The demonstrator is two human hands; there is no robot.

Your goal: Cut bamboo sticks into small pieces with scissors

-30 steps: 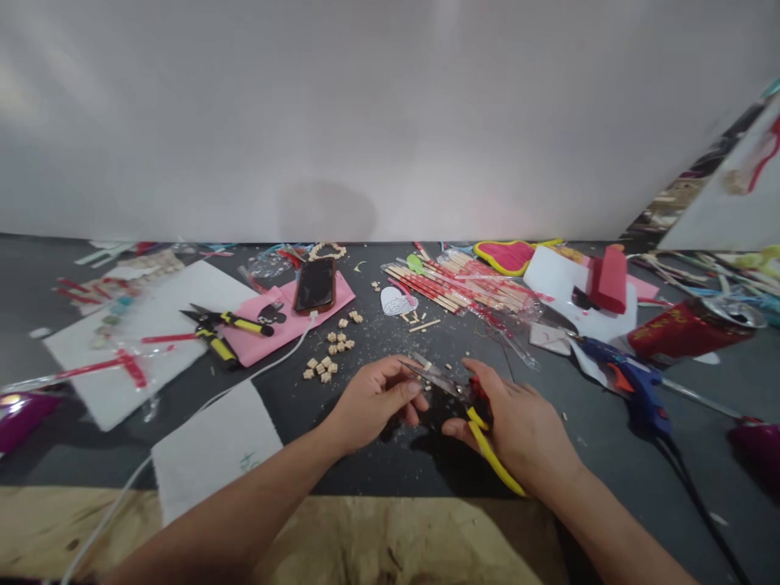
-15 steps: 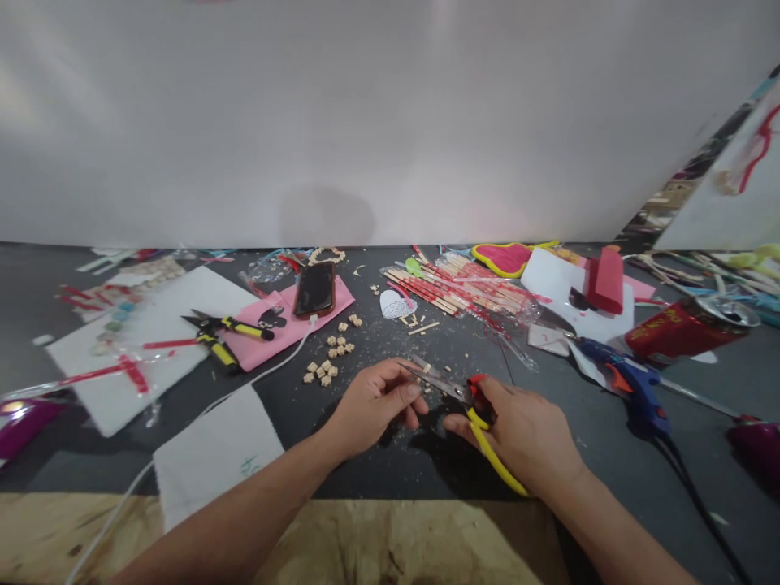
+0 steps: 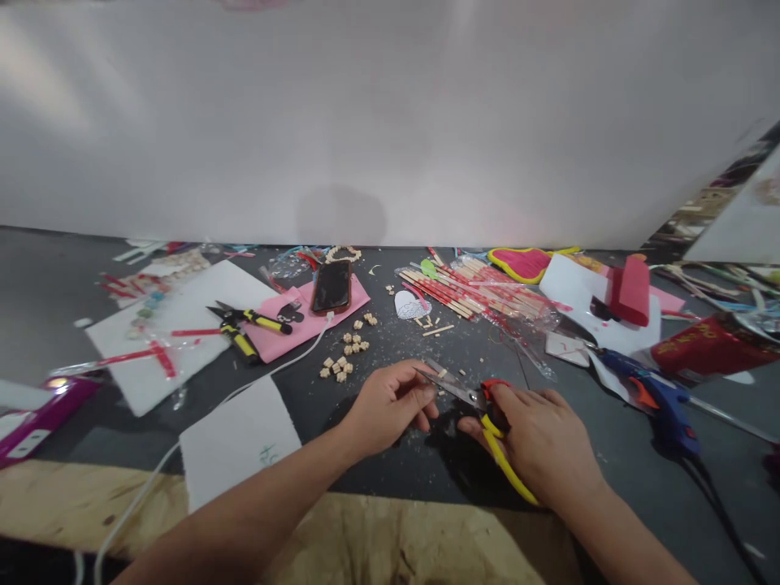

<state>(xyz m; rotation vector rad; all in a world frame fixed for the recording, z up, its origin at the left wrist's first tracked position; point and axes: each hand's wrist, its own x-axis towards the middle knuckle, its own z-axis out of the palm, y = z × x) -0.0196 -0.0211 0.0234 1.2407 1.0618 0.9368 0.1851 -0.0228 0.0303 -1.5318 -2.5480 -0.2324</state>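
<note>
My right hand (image 3: pixel 542 435) grips a pair of scissors (image 3: pixel 509 471) with yellow and red handles. The blades are parted and point left toward my other hand. Thumb and fingertips of my left hand (image 3: pixel 387 406) are pinched together beside the blade tips; whatever sits between them is too small or hidden to name. Small clusters of pale wooden pieces (image 3: pixel 355 344) lie just beyond the left hand. Farther back are a white heart-shaped paper cutout (image 3: pixel 411 305) and a pile of red-and-wood sticks (image 3: pixel 442 292), with tiny chips scattered on the dark tabletop (image 3: pixel 396 479).
To the left lie yellow-and-black pliers (image 3: pixel 240 337), a phone (image 3: pixel 332 286) on pink paper (image 3: pixel 277 340) with a white cable, and white sheets (image 3: pixel 235 439). A blue glue gun (image 3: pixel 661 402), a red can (image 3: pixel 710 348) and a red block (image 3: pixel 630 291) are on the right. A pale wall (image 3: pixel 390 122) stands behind.
The camera view has turned slightly left, so the tabletop items appear farther right. Both hands keep nearly the same pose, with the scissors still parted beside the left fingertips.
</note>
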